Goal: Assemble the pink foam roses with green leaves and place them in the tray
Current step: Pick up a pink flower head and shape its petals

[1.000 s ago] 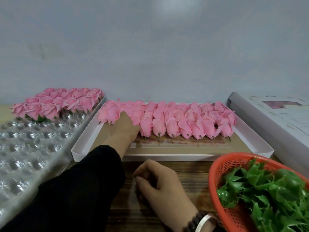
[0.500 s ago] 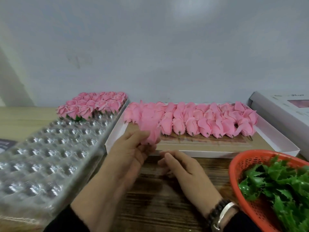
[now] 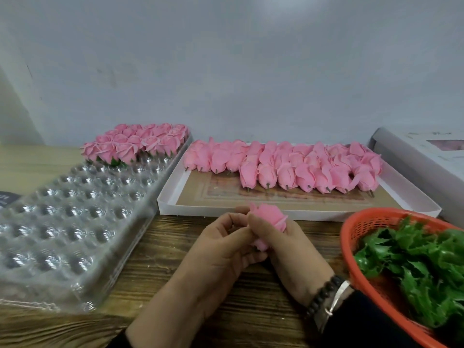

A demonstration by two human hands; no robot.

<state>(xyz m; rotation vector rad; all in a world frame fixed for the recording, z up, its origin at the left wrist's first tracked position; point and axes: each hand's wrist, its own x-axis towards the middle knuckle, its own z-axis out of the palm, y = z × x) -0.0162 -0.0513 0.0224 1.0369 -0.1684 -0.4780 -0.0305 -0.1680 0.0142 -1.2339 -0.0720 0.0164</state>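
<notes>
A pink foam rose [image 3: 268, 215] is held over the wooden table between both hands. My right hand [image 3: 286, 249] grips it from the right, and my left hand [image 3: 223, 243] holds it from the left with curled fingers; its lower end is hidden. No leaf shows on it. Loose pink roses [image 3: 288, 165] lie in rows in the white cardboard box [image 3: 411, 197]. Green leaves [image 3: 421, 262] fill the orange basket [image 3: 356, 227] at right. The clear plastic tray [image 3: 62, 222] at left holds finished roses [image 3: 135, 144] with leaves at its far end.
A white box lid [image 3: 416, 156] lies at the far right against the grey wall. Bare wooden tabletop [image 3: 155, 280] shows in front of the boxes, between the clear tray and the basket. A dark object [image 3: 7, 198] peeks out at the left edge.
My left hand took a rose from the left end of the white box and brought it toward me. My right hand rose from the table and closed on it too.
</notes>
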